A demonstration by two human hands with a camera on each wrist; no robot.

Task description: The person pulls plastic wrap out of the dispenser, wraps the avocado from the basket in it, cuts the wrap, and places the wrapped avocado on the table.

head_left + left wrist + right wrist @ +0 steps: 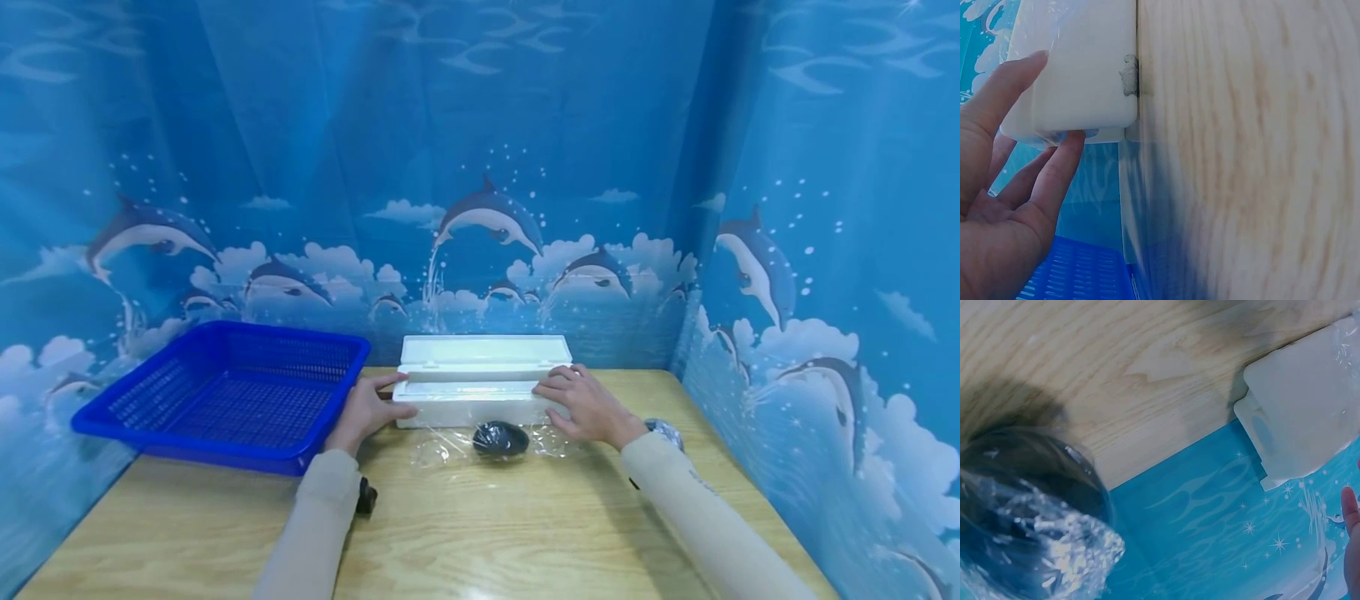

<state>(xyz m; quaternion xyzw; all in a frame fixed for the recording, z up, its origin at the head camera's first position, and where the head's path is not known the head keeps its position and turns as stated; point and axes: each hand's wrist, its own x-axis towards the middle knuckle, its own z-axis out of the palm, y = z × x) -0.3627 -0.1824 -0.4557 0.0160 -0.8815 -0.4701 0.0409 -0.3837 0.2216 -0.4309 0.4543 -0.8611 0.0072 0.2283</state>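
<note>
A long white cling film dispenser (480, 414) stands on the table with its lid (483, 348) raised at the back. My left hand (364, 412) grips its left end, thumb on the front face and a fingertip against the end, as the left wrist view shows. At the right end my right hand (588, 407) rests its fingers on the top, thumb by the front; only a fingertip (1351, 512) shows in the right wrist view. Clear film (442, 446) extends from the dispenser's front around a dark oval object (500, 439), whose kind I cannot tell.
A blue plastic basket (225, 454) stands to the left, beside my left forearm. Past my right wrist sits a dark round thing wrapped in shiny film (1041, 512). A blue dolphin-print curtain (480, 167) encloses the wooden table (465, 533) at the back and sides.
</note>
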